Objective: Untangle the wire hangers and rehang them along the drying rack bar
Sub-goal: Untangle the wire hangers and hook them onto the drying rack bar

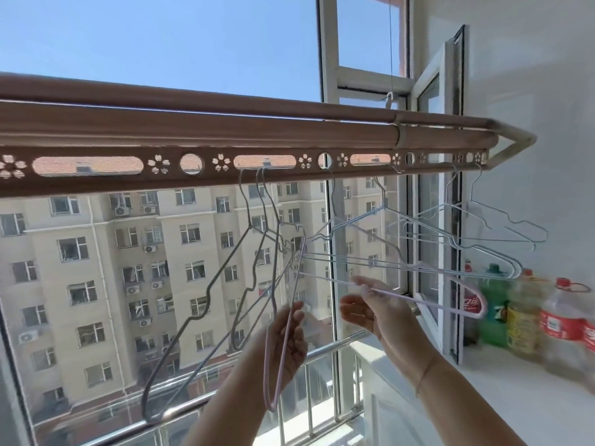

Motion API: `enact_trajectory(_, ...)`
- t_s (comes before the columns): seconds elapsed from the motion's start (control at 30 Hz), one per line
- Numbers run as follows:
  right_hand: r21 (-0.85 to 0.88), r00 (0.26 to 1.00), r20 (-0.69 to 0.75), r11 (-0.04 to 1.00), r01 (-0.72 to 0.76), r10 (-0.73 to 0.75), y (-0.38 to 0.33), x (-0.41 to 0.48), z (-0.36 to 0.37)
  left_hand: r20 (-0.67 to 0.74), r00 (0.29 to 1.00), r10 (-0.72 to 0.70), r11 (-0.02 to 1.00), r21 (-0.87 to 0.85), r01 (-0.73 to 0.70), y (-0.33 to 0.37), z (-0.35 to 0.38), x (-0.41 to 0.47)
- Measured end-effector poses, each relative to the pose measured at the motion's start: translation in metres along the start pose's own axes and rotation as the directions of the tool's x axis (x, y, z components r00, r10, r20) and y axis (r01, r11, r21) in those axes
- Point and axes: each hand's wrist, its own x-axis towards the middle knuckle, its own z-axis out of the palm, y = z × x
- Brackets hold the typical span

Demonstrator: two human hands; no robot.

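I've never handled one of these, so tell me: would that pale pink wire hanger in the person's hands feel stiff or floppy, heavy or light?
Probably light: the pink hanger is thin wire and the right hand lifts it with its fingertips. Likely springy, not floppy, since it keeps its outline. Apt to snag: its hook end sits among other hangers.

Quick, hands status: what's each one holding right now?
Left hand: closed on a pink hanger that hangs steeply down.
Right hand: fingers pinching the bottom wire of another pink hanger that lies nearly level.
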Motion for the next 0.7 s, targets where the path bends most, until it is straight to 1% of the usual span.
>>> enact_trajectory(0.07,-0.167,0.991,-0.011,0.978,0.128,-0.131,0.004,0.003,0.002,0.019,1.0,0.0,1.0,-0.008,0.0,0.002,0.002,0.0)
enact_trajectory(0.13,-0.282,0.974,-0.023,0.937,0.209,-0.224,0.009,0.004,0.004,0.018,1.0,0.0,1.0,-0.023,0.0,0.002,0.001,0.001)
enact_trajectory(0.23,-0.334,0.962,-0.021,0.909,0.25,-0.272,0.017,0.008,0.008,-0.015,1.0,0.006,0.997,-0.073,-0.007,0.004,-0.001,0.005)
enact_trajectory(0.33,-0.365,0.953,-0.01,0.889,0.277,-0.302,0.024,0.011,0.014,0.046,0.999,-0.007,0.993,-0.119,0.012,0.005,-0.001,0.003)
enact_trajectory(0.37,-0.395,0.945,-0.006,0.869,0.297,-0.326,0.027,0.012,0.016,0.061,0.998,0.024,0.992,-0.125,-0.016,0.003,-0.005,0.004)
enact_trajectory(0.4,-0.432,0.938,-0.001,0.846,0.313,-0.347,0.028,0.013,0.017,0.091,0.996,0.015,0.993,-0.118,-0.004,0.004,-0.008,0.003)
enact_trajectory(0.43,-0.46,0.932,0.005,0.827,0.323,-0.362,0.029,0.014,0.018,0.088,0.996,0.026,0.993,-0.115,-0.016,0.003,-0.012,0.003)
enact_trajectory(0.5,-0.47,0.929,0.018,0.817,0.335,-0.37,0.03,0.018,0.017,0.05,0.997,0.058,0.994,-0.092,-0.053,0.001,-0.017,0.001)
enact_trajectory(0.57,-0.441,0.936,0.031,0.835,0.328,-0.351,0.031,0.02,0.016,0.033,0.996,0.082,0.994,-0.078,-0.08,0.001,-0.016,-0.002)
enact_trajectory(0.63,-0.399,0.939,0.05,0.855,0.331,-0.34,0.03,0.019,0.014,0.03,0.993,0.118,0.991,-0.068,-0.116,0.002,-0.011,-0.007)
enact_trajectory(0.7,-0.388,0.933,0.081,0.851,0.353,-0.35,0.03,0.015,0.012,0.031,0.993,0.118,0.992,-0.042,-0.117,0.003,-0.008,-0.009)
